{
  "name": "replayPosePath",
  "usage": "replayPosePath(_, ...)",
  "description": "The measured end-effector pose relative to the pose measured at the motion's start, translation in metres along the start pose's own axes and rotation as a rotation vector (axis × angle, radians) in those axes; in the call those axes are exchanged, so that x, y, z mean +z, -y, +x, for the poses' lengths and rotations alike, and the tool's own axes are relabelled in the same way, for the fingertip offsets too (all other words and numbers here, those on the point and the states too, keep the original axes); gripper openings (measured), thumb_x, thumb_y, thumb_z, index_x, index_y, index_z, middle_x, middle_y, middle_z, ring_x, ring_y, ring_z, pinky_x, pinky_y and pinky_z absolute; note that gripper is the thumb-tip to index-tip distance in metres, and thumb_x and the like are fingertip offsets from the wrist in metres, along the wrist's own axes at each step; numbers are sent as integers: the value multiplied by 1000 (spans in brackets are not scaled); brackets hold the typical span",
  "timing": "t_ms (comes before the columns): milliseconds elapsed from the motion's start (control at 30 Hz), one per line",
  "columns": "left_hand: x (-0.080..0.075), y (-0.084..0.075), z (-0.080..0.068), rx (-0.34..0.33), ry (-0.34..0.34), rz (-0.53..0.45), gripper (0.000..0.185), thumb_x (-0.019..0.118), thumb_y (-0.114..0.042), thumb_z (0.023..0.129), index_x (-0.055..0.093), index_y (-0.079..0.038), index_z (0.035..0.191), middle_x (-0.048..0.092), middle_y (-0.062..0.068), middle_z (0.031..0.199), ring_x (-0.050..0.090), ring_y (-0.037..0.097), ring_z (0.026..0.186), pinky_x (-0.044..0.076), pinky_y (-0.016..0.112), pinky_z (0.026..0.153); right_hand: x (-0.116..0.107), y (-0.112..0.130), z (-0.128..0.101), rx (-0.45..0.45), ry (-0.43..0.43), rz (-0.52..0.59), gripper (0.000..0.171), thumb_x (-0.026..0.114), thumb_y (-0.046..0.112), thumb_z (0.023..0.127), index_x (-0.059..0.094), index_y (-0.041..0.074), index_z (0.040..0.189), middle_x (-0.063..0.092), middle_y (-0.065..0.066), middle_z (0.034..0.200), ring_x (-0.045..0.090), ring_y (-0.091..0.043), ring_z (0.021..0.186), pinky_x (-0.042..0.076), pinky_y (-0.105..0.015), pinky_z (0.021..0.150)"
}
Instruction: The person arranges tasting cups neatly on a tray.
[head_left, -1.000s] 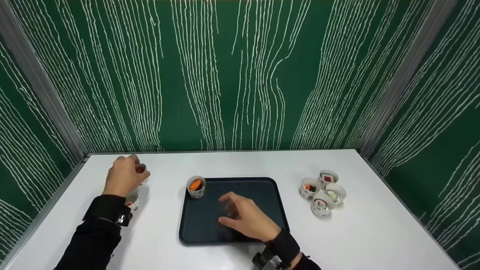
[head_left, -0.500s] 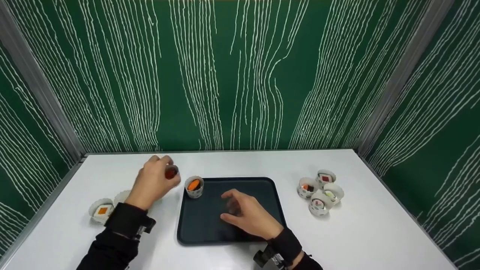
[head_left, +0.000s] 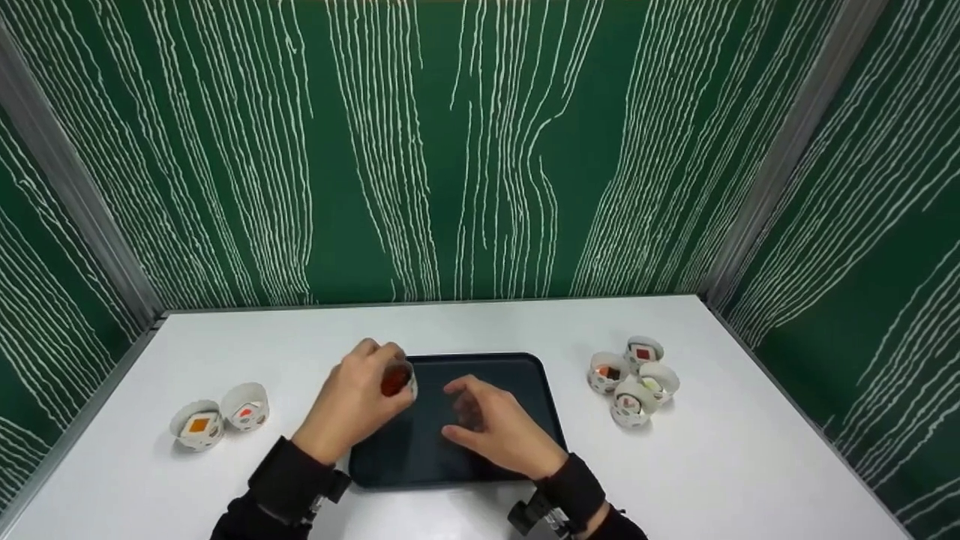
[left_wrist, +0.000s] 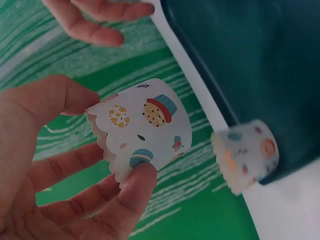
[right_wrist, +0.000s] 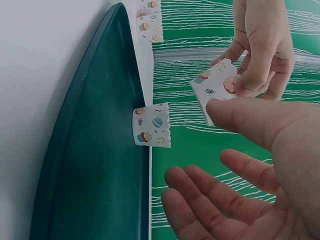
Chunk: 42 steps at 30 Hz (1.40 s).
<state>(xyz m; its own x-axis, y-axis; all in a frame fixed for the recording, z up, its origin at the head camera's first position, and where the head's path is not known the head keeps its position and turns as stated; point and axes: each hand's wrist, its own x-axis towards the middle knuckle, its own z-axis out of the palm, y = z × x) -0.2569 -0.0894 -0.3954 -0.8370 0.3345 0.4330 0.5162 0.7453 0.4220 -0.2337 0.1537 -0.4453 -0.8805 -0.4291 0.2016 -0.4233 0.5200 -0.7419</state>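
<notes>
My left hand (head_left: pixel 356 405) pinches a patterned paper baking cup (left_wrist: pixel 142 125) between thumb and fingers. Something dark red sits inside it in the head view. The cup hangs tilted above the left side of the dark tray (head_left: pixel 480 367). A second paper cup (right_wrist: pixel 152 125) stands at the tray's far left corner; the left hand hides it in the head view. Over the middle of the tray hovers my right hand (head_left: pixel 502 431), thumb and fingers spread apart and holding nothing. In the right wrist view its thumb overlaps the held cup, apparently without touching it.
On the white table's left stand two paper cups, one with an orange-topped piece (head_left: pixel 199 426), one with a red-topped piece (head_left: pixel 246 411). Several more filled paper cups (head_left: pixel 632 406) cluster right of the tray. A green wall (head_left: pixel 375 150) with white streaks rises behind.
My left hand has carried the cup from the table's left side rightward to the tray, uncovering the two cups left behind. The right hand has stayed nearly still.
</notes>
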Motion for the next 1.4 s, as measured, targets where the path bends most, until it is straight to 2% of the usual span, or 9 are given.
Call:
replayPosePath(233,13,-12,-7,52,10,-27,31,84,-16,88,72,-10,115,66,10,102,65,21,88,60,41,77,0,1,0,-6,-17,-1,51,81,30,98,60,15,142,71,-13,116,72,-26,105,59,-33,89)
replayPosePath(467,24,-18,-12,85,-16,-37,32,84,-18,88,72,-10,117,67,9,103,65,32,106,61,45,83,2,2,1,-10,-32,-11,52,85,27,94,61,15,139,71,-7,113,70,-20,102,59,-34,88)
replayPosePath(733,30,-21,-15,87,15,-81,33,82,-16,90,71,-9,120,66,9,105,68,20,91,61,37,78,3,2,0,-13,-36,10,55,85,33,94,61,14,139,70,-3,118,71,-19,105,59,-33,92)
replayPosePath(1167,36,-28,-17,85,60,-126,33,80,-17,92,68,-8,121,66,10,108,69,23,92,62,36,80,6,0,0,-47,-79,-32,57,84,39,94,61,14,140,67,-2,122,66,-18,104,59,-38,92)
replayPosePath(1400,38,-30,-19,95,47,-118,33,81,-16,91,64,-9,119,65,9,105,68,19,93,62,35,79,7,-1,-2,-64,-90,-50,59,84,39,94,60,14,141,66,-1,123,65,-14,105,59,-38,93)
